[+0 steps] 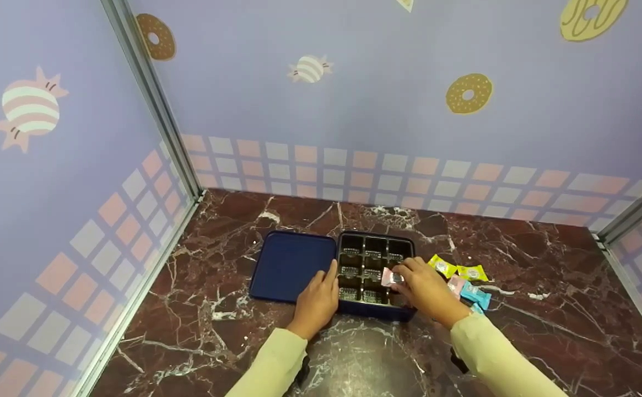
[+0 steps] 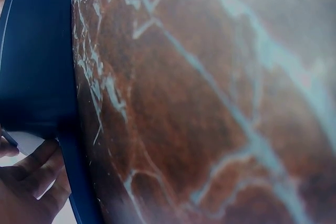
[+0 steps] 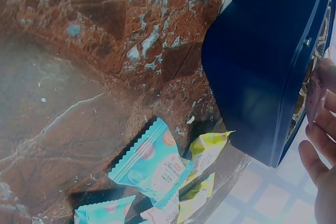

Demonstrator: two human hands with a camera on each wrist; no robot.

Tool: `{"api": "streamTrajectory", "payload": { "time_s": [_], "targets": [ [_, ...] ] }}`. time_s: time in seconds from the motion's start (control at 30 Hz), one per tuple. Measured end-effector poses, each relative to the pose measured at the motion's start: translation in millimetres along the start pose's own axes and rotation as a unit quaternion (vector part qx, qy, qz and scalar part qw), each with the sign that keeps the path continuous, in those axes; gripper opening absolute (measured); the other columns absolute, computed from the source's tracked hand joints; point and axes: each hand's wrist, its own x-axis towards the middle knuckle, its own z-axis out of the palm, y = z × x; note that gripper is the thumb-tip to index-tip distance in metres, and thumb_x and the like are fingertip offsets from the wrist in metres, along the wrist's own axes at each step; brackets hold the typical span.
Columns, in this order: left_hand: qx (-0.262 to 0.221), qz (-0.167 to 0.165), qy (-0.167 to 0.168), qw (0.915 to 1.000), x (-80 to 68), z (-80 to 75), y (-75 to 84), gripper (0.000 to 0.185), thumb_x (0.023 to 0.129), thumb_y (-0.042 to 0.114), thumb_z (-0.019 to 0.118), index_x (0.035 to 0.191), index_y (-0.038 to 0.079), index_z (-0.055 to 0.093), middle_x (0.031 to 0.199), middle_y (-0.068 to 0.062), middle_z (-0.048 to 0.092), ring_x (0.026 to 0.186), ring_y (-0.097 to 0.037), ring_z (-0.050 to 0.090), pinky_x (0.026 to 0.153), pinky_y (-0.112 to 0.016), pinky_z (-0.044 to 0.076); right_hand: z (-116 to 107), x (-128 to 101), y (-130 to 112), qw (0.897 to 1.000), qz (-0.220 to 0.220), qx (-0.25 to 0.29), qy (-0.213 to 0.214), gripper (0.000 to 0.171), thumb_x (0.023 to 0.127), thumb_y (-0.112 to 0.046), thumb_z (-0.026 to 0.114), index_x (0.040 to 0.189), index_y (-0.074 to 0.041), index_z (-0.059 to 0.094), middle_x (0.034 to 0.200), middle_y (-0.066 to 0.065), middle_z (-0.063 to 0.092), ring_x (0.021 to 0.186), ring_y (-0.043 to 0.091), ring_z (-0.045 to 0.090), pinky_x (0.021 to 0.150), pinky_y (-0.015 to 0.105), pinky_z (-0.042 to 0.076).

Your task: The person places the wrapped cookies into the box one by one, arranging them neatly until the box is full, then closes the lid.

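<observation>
A dark blue square box (image 1: 375,311) with a black divided insert (image 1: 363,281) stands in the middle of the tabletop. In the head view my left hand (image 1: 318,300) rests against its left side with straight fingers. Its fingers (image 2: 39,174) also show low in the left wrist view, at the blue edge. My right hand (image 1: 430,291) pinches a small pink wrapped sweet (image 1: 390,277) over the right part of the insert. The right wrist view shows that pink wrapper (image 3: 315,97) between fingertips, right at the box rim.
A flat blue lid (image 1: 292,267) lies directly left of the box. On the right are several wrapped sweets: yellow ones (image 1: 471,272), a pink one (image 1: 455,286) and blue ones (image 1: 476,296). Patterned walls (image 1: 321,110) enclose the marbled table (image 1: 210,275) at the back and sides.
</observation>
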Motion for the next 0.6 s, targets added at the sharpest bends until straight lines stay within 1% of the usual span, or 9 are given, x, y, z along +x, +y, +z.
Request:
{"api": "streamTrajectory", "payload": {
  "time_s": [0.27,0.6],
  "targets": [
    [-0.002,0.002,-0.004,1.0000,0.4,-0.1,-0.5,0.043,0.098,0.017,0.053,0.140,0.008,0.052,0.085,-0.008,0.056,0.064,-0.021,0.051,0.058,-0.036,0.050,3.1,0.6,-2.8,1.000,-0.005,-0.009,0.001,0.024,0.086,-0.025,0.074,0.102,-0.008,0.069,0.093,0.001,0.061,0.083,0.018,0.052,0.074,0.036,0.048],
    [0.001,0.002,-0.010,0.9999,0.2,-0.5,-0.6,0.043,0.099,0.017,0.053,0.140,0.008,0.052,0.086,-0.008,0.056,0.064,-0.020,0.050,0.057,-0.035,0.050,5.9,3.9,-8.0,1.000,-0.003,-0.012,-0.004,0.024,0.086,-0.026,0.073,0.104,-0.009,0.069,0.097,0.000,0.063,0.090,0.018,0.055,0.079,0.036,0.050]
  ]
}}
